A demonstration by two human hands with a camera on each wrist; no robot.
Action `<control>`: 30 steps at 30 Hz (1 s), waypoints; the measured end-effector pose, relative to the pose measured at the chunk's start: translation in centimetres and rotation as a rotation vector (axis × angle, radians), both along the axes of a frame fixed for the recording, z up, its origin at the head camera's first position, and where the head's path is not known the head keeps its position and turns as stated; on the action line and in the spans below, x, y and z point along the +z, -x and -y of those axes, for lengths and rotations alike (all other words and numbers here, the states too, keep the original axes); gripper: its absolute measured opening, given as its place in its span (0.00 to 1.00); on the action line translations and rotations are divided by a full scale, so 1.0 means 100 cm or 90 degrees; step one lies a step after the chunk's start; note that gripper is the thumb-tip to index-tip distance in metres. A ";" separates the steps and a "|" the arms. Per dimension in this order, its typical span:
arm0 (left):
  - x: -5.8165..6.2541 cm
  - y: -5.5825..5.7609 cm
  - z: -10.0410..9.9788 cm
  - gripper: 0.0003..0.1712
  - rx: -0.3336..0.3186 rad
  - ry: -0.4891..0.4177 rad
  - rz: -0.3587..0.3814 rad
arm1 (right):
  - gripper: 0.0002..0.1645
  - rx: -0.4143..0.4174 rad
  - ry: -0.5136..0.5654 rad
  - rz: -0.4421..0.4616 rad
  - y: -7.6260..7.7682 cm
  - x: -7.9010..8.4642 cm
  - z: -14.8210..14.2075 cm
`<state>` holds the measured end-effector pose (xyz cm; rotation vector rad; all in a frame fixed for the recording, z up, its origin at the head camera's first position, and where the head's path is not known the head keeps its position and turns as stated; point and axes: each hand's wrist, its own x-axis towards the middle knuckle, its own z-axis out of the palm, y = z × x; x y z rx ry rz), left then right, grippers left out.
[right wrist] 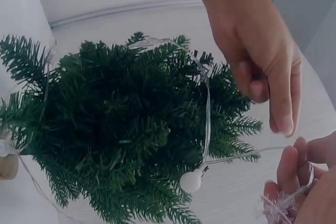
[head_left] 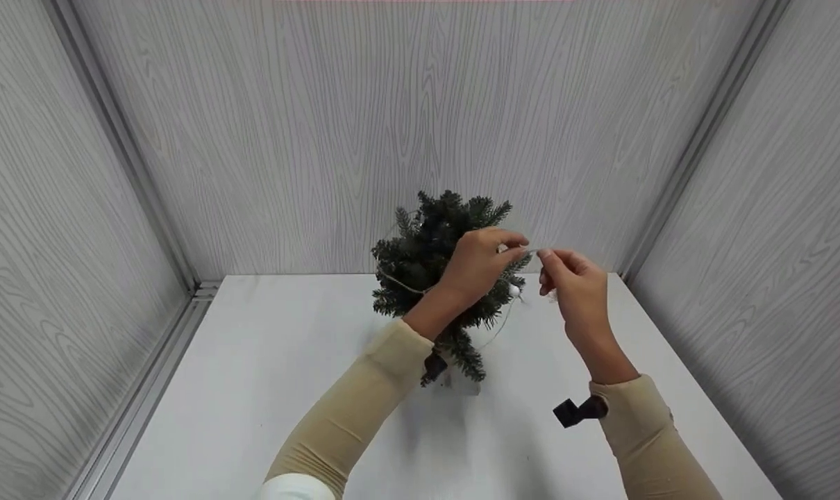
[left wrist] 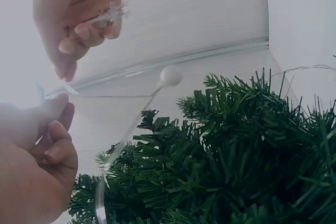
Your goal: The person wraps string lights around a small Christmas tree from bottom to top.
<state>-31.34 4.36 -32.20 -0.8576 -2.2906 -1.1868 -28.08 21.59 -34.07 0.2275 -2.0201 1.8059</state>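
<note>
A small artificial Christmas tree (head_left: 427,264) stands before me, wound with a thin clear string of lights (right wrist: 208,114). My right hand (head_left: 580,285) pinches the string between thumb and fingertips beside the tree's right edge. A clear snowflake ornament (right wrist: 279,206) hangs by the right hand's curled fingers. My left hand (head_left: 479,260) reaches across the front of the tree. Its extended fingertips are close to the right hand's; in the right wrist view a small gap separates them from the string. A white ball light (left wrist: 171,76) sits on the string near the branches.
The tree's pale base (head_left: 458,385) rests on a white table (head_left: 288,389). Grey wood-grain panels (head_left: 309,139) enclose the back and both sides. Another stretch of string (head_left: 500,326) hangs below the branches at the right.
</note>
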 end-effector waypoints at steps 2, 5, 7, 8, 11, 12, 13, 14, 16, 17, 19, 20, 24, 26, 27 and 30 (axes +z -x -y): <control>0.000 0.002 -0.001 0.12 -0.020 -0.009 0.016 | 0.16 0.003 0.004 -0.004 0.000 0.002 0.003; 0.002 0.005 -0.001 0.11 -0.035 -0.010 0.018 | 0.16 0.012 0.007 -0.012 0.000 0.005 0.005; 0.005 0.007 -0.001 0.10 -0.040 -0.010 0.009 | 0.17 0.018 0.010 -0.020 -0.001 0.006 0.007; 0.006 0.009 -0.001 0.10 -0.041 -0.009 0.002 | 0.17 0.020 0.011 -0.024 -0.001 0.006 0.007; 0.012 0.013 0.000 0.10 -0.034 -0.003 -0.020 | 0.18 0.016 0.002 -0.037 -0.003 0.005 0.009; 0.015 0.014 0.002 0.10 -0.030 0.000 -0.027 | 0.18 0.011 -0.006 -0.040 -0.004 0.005 0.009; 0.017 0.015 0.003 0.10 -0.025 0.004 -0.032 | 0.19 0.004 -0.018 -0.043 -0.004 0.004 0.010; 0.019 0.017 0.004 0.10 -0.020 0.005 -0.036 | 0.19 -0.005 -0.034 -0.043 -0.005 0.003 0.011; 0.024 0.019 0.008 0.09 -0.013 0.004 -0.036 | 0.20 -0.020 -0.067 -0.043 -0.005 0.002 0.012; 0.026 0.020 0.010 0.10 -0.009 0.007 -0.033 | 0.20 -0.025 -0.081 -0.045 -0.005 0.002 0.013; 0.030 0.023 0.013 0.10 -0.002 0.012 -0.032 | 0.20 -0.031 -0.101 -0.046 -0.004 0.003 0.015; 0.032 0.025 0.015 0.10 0.000 0.014 -0.027 | 0.20 -0.031 -0.105 -0.047 -0.003 0.003 0.016; 0.039 0.030 0.022 0.10 0.006 0.023 -0.007 | 0.20 -0.015 -0.099 -0.046 0.002 0.006 0.022; 0.042 0.033 0.025 0.11 0.008 0.021 0.008 | 0.19 -0.007 -0.094 -0.040 0.004 0.007 0.026; 0.043 0.035 0.027 0.10 0.010 0.021 0.011 | 0.19 -0.004 -0.093 -0.035 0.005 0.007 0.029; 0.047 0.038 0.032 0.10 0.025 0.037 0.004 | 0.19 0.004 -0.096 -0.025 0.006 0.009 0.036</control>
